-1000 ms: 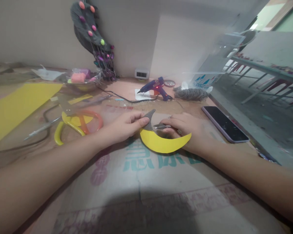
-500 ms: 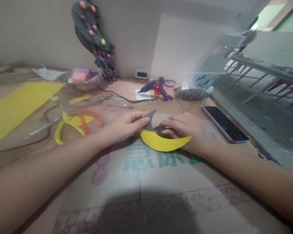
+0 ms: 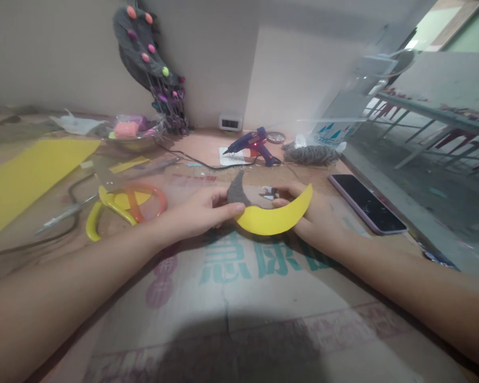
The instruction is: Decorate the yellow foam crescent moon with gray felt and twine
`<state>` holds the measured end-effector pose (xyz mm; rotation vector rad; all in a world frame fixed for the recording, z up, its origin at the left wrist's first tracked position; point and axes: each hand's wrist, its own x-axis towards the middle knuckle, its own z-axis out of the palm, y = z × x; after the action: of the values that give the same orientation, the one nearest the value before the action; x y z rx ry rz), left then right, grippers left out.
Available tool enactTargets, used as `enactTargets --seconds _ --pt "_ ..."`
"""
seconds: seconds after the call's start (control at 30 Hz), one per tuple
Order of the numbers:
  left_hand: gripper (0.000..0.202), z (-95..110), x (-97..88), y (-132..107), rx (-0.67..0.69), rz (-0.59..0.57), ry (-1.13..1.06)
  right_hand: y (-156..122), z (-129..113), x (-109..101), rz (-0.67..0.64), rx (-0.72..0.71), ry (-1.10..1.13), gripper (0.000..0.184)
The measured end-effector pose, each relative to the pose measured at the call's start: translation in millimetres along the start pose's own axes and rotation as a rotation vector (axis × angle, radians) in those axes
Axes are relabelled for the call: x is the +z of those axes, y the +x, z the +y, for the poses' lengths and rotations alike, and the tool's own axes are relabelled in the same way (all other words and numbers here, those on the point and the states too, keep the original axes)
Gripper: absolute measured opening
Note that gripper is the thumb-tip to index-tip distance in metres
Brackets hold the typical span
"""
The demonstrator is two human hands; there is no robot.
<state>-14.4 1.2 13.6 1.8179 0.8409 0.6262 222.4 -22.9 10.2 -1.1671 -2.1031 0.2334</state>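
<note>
My left hand [image 3: 201, 211] pinches the left end of a yellow crescent-shaped foam piece [image 3: 275, 217], which has a grey pointed tip [image 3: 235, 190] rising from that end. The crescent is lifted and tilted up off the cardboard [image 3: 239, 298]. My right hand [image 3: 305, 213] sits behind the crescent, fingers curled around a small metal tool [image 3: 268, 192] that pokes out above the yellow edge; what the tool is I cannot make out.
Yellow-handled scissors [image 3: 104, 205] and an orange ring [image 3: 143, 197] lie left. A yellow foam sheet [image 3: 27, 170] is at far left. A blue glue gun [image 3: 252, 143], grey twine [image 3: 313, 154] and a phone [image 3: 367, 203] lie behind and to the right. A dark beaded ornament [image 3: 149, 64] leans on the wall.
The crescent was lying flat on the cardboard; now both hands have lifted it and tipped it upright, with the grey tip pointing up. The right hand has slid behind it.
</note>
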Motion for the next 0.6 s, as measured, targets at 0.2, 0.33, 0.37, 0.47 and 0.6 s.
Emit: enactTargets --seconds 0.2,0.33,0.37,0.47,0.6 --pt "0.021 -0.8 0.5 0.5 0.013 -0.022 0.054 8.1 -3.4 7.1 -0.138 0.341 0.445 0.029" --pt "0.025 -1.8 3.5 -0.9 0.068 -0.05 0.143 12.5 -10.2 13.7 -0.246 0.325 0.445 0.023" --pt "0.025 -1.6 4.3 -1.6 0.074 -0.049 0.181 12.9 -11.7 14.7 -0.254 0.301 0.417 0.022" --pt "0.026 -0.2 6.0 -3.1 0.094 -0.043 0.265 13.0 -14.8 15.6 -0.271 0.238 0.328 0.02" --pt "0.027 1.4 7.0 -3.2 0.113 -0.048 0.281 10.8 -13.2 16.1 -0.334 0.19 0.29 0.018"
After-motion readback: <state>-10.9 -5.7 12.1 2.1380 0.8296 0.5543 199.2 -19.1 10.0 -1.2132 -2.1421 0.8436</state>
